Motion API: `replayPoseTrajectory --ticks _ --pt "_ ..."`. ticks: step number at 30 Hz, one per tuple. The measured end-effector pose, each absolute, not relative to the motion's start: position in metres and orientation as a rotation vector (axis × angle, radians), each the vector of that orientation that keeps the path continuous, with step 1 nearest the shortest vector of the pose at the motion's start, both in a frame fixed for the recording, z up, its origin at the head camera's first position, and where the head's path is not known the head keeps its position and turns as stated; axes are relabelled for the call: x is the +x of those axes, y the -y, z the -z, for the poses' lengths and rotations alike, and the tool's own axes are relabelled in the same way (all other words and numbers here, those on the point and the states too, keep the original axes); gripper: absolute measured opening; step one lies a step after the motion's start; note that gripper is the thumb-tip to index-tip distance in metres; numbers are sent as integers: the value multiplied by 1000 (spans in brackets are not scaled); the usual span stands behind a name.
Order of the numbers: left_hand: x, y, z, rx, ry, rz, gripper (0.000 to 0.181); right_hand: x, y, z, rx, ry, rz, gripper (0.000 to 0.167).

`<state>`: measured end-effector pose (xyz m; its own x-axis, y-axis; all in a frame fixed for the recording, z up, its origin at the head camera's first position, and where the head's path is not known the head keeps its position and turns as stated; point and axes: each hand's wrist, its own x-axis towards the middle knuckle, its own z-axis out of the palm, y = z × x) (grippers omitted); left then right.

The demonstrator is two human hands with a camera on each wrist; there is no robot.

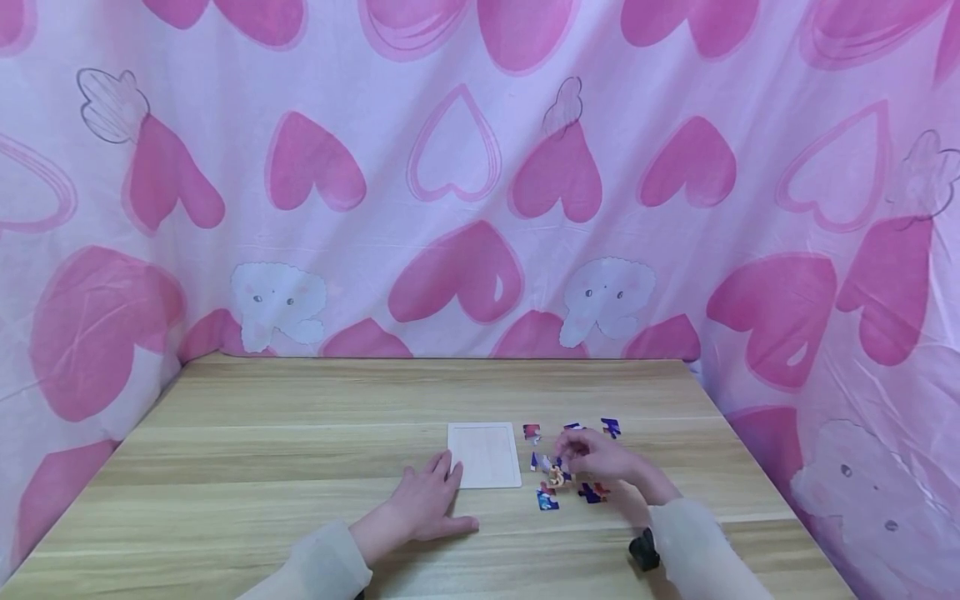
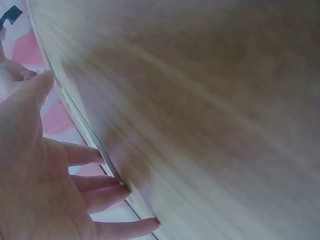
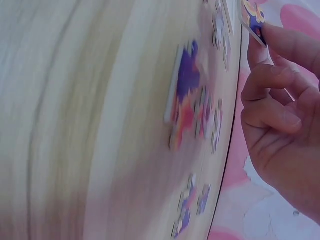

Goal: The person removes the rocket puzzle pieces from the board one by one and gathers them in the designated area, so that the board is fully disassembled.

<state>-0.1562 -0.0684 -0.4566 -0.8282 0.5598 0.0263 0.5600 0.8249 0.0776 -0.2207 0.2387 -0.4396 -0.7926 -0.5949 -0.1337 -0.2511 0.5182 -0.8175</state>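
Note:
My right hand (image 1: 596, 454) pinches a jigsaw piece (image 3: 253, 21) between thumb and forefinger, lifted off the table; the other fingers curl inward. In the head view that jigsaw piece (image 1: 556, 476) overlaps others behind it, so its outline is hard to tell. A square, light wooden puzzle tray (image 1: 483, 458) with a raised rim lies to the left of the hand. My left hand (image 1: 420, 504) lies beside the tray with fingers spread, fingertips at its left edge and thumb on the table. Straight, parted fingers (image 2: 107, 199) show in the left wrist view.
Several loose jigsaw pieces, purple, red and blue, lie right of the tray, among them a dark piece (image 1: 592, 493), a blue one (image 1: 547, 499) and a far one (image 1: 611, 427). The wooden table (image 1: 262, 467) meets a pink heart-patterned curtain (image 1: 450, 275) at the back.

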Motion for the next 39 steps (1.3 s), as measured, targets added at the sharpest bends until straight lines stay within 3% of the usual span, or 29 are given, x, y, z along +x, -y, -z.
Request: replayPoseTrajectory --ticks 39 --pt "-154 69 452 -928 3027 164 86 -208 -342 444 -505 -2243 1308 21"
